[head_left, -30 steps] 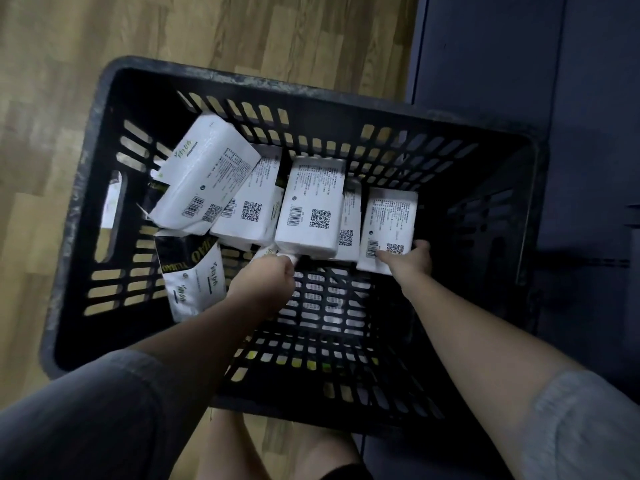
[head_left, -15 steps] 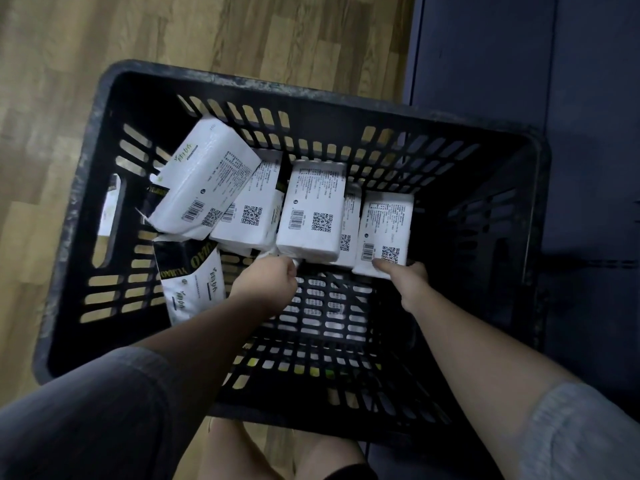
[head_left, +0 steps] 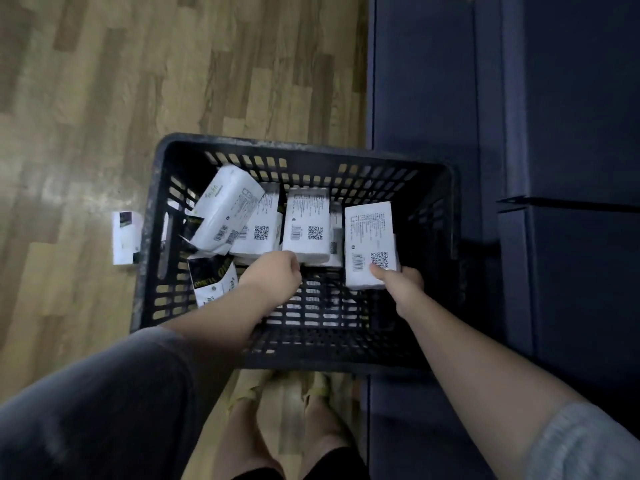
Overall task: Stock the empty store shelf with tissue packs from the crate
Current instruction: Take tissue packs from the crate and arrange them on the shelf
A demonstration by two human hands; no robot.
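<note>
A black slotted plastic crate [head_left: 149, 237] stands on the wooden floor with several white tissue packs in it. My right hand [head_left: 398, 285] grips the near end of one white pack [head_left: 369, 237] and holds it raised above the others at the crate's right side. My left hand [head_left: 273, 275] is closed at the near edge of the middle pack [head_left: 306, 223]; its fingers are hidden, so the hold is unclear. A tilted pack [head_left: 225, 206] lies at the left on top of others. A black-and-white pack [head_left: 211, 282] leans by my left wrist.
Dark blue shelving or panels [head_left: 519, 133] fill the right side, right beside the crate. One small white pack [head_left: 125, 237] lies on the floor outside the crate's left wall. My feet [head_left: 291, 424] are just behind the crate's near rim.
My head has risen, so the crate looks smaller. My right hand has closed on the rightmost pack and lifted it off the row. My left hand stays at the middle pack.
</note>
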